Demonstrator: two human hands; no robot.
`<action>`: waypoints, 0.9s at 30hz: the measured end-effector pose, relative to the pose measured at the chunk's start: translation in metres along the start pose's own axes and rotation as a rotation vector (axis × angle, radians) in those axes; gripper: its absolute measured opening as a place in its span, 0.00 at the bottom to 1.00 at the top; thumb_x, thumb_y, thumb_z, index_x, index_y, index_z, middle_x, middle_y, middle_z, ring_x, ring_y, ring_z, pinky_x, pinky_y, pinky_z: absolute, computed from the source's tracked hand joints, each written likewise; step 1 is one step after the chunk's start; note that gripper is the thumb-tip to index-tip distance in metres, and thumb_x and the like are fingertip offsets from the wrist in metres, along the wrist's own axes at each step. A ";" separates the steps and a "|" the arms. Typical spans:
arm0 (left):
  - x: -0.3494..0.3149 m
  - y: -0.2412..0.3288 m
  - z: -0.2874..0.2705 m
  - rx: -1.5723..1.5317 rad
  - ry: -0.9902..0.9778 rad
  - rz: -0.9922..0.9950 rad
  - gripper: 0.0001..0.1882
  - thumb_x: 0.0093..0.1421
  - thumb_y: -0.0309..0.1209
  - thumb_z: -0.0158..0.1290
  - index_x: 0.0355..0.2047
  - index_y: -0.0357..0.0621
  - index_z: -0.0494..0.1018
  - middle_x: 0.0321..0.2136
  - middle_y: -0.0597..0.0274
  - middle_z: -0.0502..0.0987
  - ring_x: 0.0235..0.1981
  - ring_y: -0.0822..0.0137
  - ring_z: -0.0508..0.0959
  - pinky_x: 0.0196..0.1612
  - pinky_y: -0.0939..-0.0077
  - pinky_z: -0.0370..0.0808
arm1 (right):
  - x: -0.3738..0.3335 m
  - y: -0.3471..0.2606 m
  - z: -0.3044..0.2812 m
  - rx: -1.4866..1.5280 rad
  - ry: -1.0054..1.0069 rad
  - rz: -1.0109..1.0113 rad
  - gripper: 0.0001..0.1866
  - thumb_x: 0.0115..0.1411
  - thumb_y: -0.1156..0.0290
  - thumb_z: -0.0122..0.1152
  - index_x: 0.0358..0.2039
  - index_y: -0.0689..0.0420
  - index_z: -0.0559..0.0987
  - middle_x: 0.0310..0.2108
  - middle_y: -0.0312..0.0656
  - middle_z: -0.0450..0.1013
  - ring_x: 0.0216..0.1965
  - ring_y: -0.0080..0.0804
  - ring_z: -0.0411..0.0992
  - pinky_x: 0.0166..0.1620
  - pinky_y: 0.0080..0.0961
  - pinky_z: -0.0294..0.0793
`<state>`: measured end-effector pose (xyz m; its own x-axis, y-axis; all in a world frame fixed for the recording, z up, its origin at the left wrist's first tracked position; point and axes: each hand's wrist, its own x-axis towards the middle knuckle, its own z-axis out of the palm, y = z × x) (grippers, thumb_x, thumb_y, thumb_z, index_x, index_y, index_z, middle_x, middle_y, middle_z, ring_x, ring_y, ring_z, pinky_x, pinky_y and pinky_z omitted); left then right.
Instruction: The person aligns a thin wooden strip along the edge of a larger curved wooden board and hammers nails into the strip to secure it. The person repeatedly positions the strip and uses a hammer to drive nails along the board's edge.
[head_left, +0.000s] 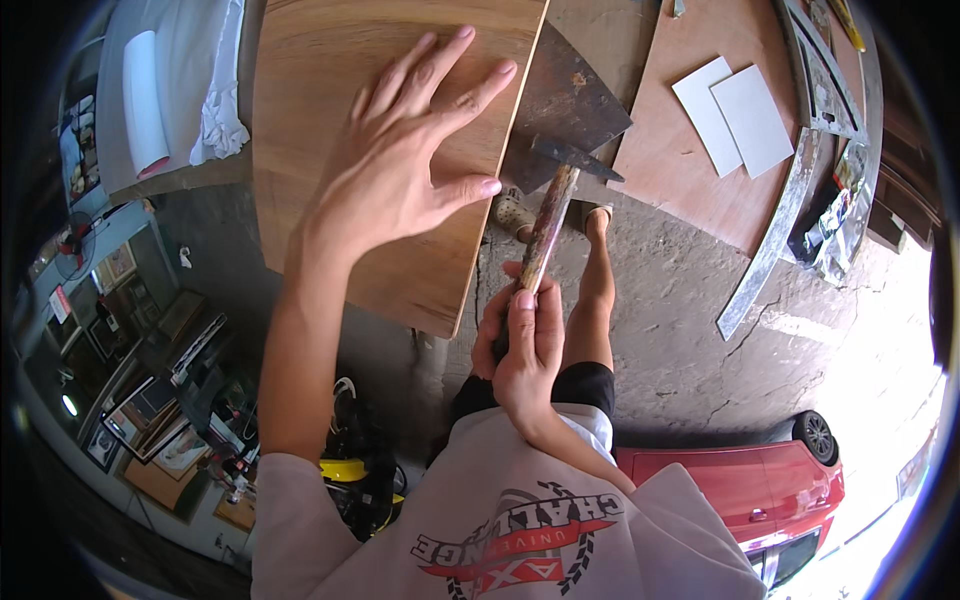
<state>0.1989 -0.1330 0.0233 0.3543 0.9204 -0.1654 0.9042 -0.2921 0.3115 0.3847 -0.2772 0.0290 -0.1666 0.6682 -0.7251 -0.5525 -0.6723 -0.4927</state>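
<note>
My left hand (pixel 410 145) rests palm down with spread fingers on a smooth brown wooden board (pixel 300 110). Its thumb reaches the board's right edge. In my right hand (pixel 525 335), the fingers wrap round the lower part of a worn wooden handle, which belongs to a hammer (pixel 550 215). The dark metal head points up and away from me, just right of the board's edge. Beyond that head lies a dark, rust-marked metal plate (pixel 575 90).
At the right, a plywood sheet (pixel 690 200) carries two white rectangular tiles (pixel 755 120). Metal straightedges (pixel 770 240) lie along its side. A white roll (pixel 145 100) sits at the far left. Behind me stand a red car (pixel 720 490) and a yellow-black machine (pixel 345 470).
</note>
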 end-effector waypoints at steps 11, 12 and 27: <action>0.013 0.001 -0.015 0.077 -0.033 -0.002 0.57 0.41 0.48 0.74 0.73 0.78 0.60 0.76 0.60 0.53 0.70 0.44 0.62 0.71 0.51 0.63 | 0.008 0.000 0.025 -0.064 0.020 -0.069 0.19 0.79 0.68 0.40 0.66 0.54 0.58 0.23 0.32 0.66 0.13 0.13 0.56 0.15 0.11 0.58; 0.014 0.002 -0.017 0.078 -0.041 -0.013 0.57 0.41 0.46 0.75 0.72 0.78 0.60 0.75 0.60 0.54 0.69 0.45 0.63 0.71 0.51 0.63 | 0.008 0.000 0.025 -0.061 0.015 -0.053 0.19 0.79 0.68 0.40 0.67 0.53 0.58 0.22 0.32 0.65 0.14 0.14 0.57 0.16 0.11 0.58; 0.017 0.006 -0.018 0.077 -0.024 -0.032 0.56 0.40 0.44 0.77 0.71 0.75 0.64 0.73 0.58 0.57 0.69 0.49 0.63 0.72 0.48 0.60 | 0.005 -0.007 0.032 -0.060 0.042 -0.017 0.20 0.79 0.66 0.41 0.67 0.55 0.59 0.22 0.33 0.65 0.12 0.15 0.57 0.15 0.12 0.59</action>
<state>0.2059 -0.1145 0.0391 0.3301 0.9232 -0.1970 0.9304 -0.2829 0.2330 0.3619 -0.2588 0.0443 -0.1229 0.6666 -0.7352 -0.5051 -0.6797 -0.5319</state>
